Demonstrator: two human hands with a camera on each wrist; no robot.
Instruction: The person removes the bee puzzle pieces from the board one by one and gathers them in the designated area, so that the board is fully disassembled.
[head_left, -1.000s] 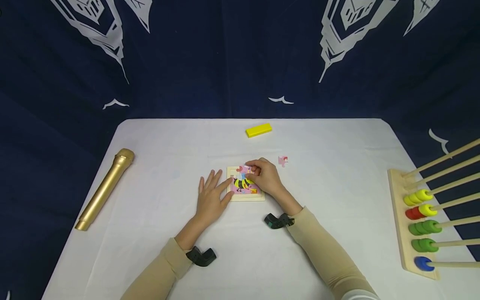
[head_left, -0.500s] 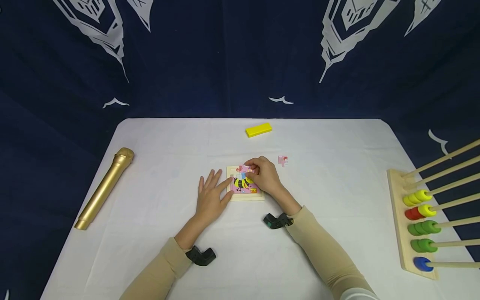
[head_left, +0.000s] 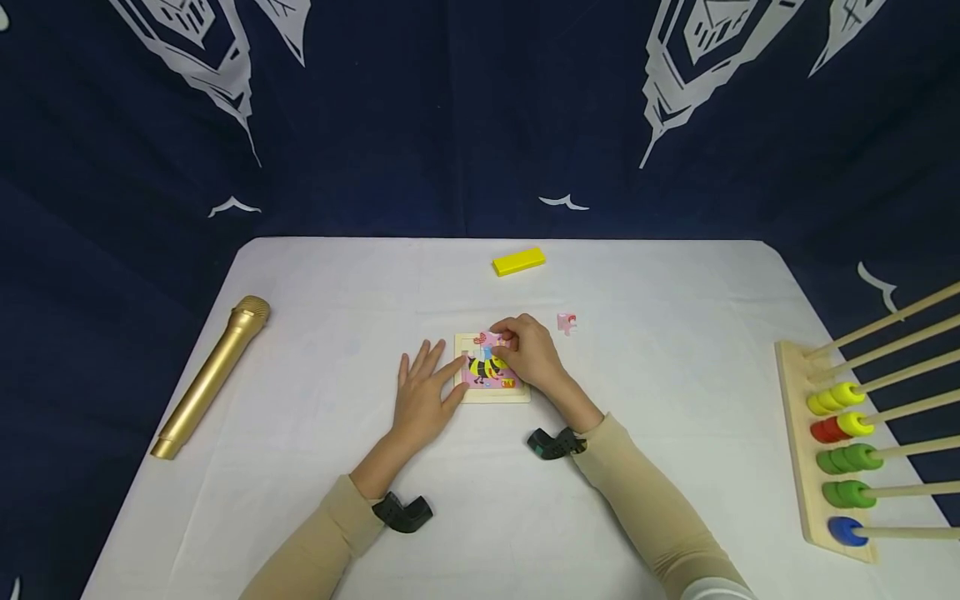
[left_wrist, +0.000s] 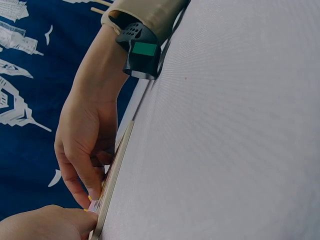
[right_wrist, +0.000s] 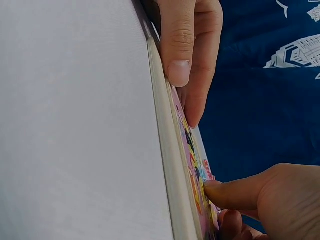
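Observation:
A small wooden jigsaw puzzle (head_left: 495,397) with a bee picture on pink lies flat between the hands in the head view. My left hand (head_left: 423,400) has its fingers spread, index fingertip and thumb on the left side of the puzzle's frame. From the right, my right hand (head_left: 532,354) pinches a pink puzzle piece (head_left: 493,338) at the upper part of the board, and its fingers cover the upper right corner. In the right wrist view the right thumb (right_wrist: 225,194) presses at the picture's surface. One loose pink puzzle piece (head_left: 566,323) lies beyond the right hand.
A yellow block (head_left: 519,261) lies near the table's far edge. To the left is a gold microphone (head_left: 213,375). On the right stands a wooden peg board (head_left: 802,467) with coloured rings on its rods. A white cloth (head_left: 645,317) covers the table.

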